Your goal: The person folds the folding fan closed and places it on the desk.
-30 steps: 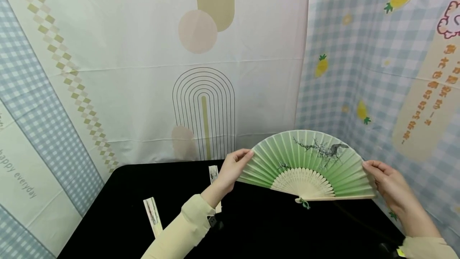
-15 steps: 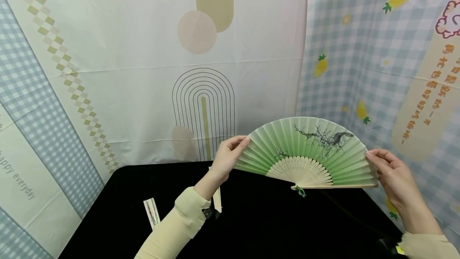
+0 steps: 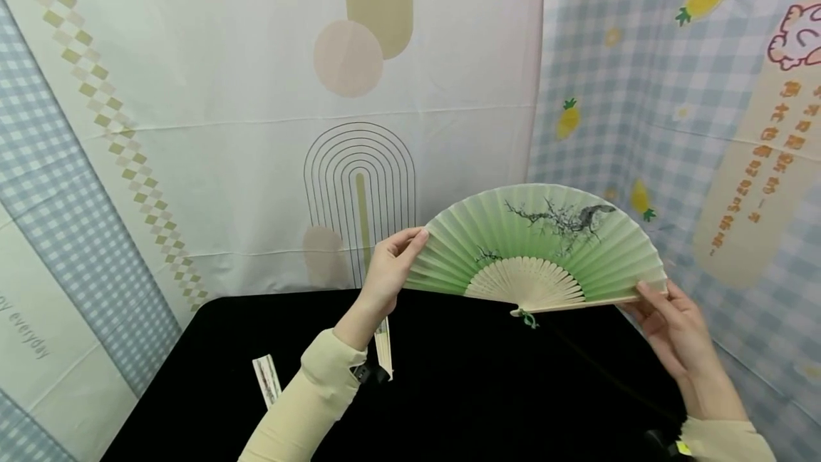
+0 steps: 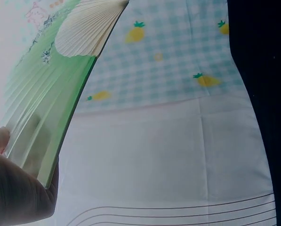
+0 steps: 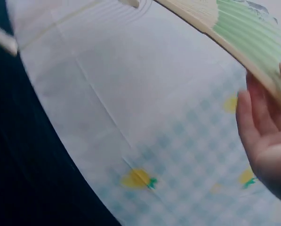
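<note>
A green folding fan with a dark branch painting is spread wide above the far right part of the table. Its pale ribs meet at a pivot with a small green cord. My left hand pinches the fan's left edge between thumb and fingers. At the opposite end, my right hand holds the right outer rib, thumb in front and fingers behind. In the left wrist view the fan slants up from the hand; the right wrist view shows the fan's outer rib by the fingers.
On the black table lie two folded fans. One folded fan is partly behind my left wrist, the other folded fan partly behind the left sleeve. Printed cloths hang behind the table and along its sides.
Both hands have lifted the spread fan and shifted it slightly left. The right hand has turned and moved a little lower along the fan's right end.
</note>
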The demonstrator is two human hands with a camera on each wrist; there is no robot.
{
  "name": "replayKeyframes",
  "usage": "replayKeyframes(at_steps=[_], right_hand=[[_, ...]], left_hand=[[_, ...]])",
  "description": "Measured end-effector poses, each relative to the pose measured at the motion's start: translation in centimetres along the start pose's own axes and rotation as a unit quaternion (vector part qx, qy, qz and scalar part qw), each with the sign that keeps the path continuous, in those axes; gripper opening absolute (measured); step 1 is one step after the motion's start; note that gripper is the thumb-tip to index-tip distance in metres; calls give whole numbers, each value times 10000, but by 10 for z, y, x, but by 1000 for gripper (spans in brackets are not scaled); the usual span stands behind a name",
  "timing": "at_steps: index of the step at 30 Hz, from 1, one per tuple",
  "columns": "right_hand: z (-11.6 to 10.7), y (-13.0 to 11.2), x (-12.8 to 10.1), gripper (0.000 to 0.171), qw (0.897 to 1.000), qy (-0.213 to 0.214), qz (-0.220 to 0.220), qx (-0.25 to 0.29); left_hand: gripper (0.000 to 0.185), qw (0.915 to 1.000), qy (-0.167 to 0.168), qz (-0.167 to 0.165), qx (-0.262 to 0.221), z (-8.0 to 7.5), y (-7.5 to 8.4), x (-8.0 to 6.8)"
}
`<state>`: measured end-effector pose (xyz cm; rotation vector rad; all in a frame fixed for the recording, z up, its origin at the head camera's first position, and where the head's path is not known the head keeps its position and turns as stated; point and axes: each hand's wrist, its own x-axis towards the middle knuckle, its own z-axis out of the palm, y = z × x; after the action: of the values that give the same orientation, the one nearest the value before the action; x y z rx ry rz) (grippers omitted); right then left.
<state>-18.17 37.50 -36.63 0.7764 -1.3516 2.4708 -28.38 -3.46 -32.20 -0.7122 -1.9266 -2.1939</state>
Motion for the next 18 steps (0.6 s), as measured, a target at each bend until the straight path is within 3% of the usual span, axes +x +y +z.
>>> replayKeyframes(at_steps=[3, 6, 10, 18], right_hand=[[1, 15, 5, 49, 9897, -720, 61, 1236], [4, 29, 8, 50, 9753, -1036, 168, 1944], [12, 43, 9, 48, 9750, -1020, 335, 1946], [32, 63, 12, 44, 9852, -752, 531, 1448]], left_hand=[[34, 10000, 51, 57, 12, -4, 4, 0], [33, 9999, 95, 55, 26, -6, 7, 0], [33, 9999, 128, 28, -10, -10, 12, -2], [33, 9996, 238, 71, -115, -14, 16, -3]])
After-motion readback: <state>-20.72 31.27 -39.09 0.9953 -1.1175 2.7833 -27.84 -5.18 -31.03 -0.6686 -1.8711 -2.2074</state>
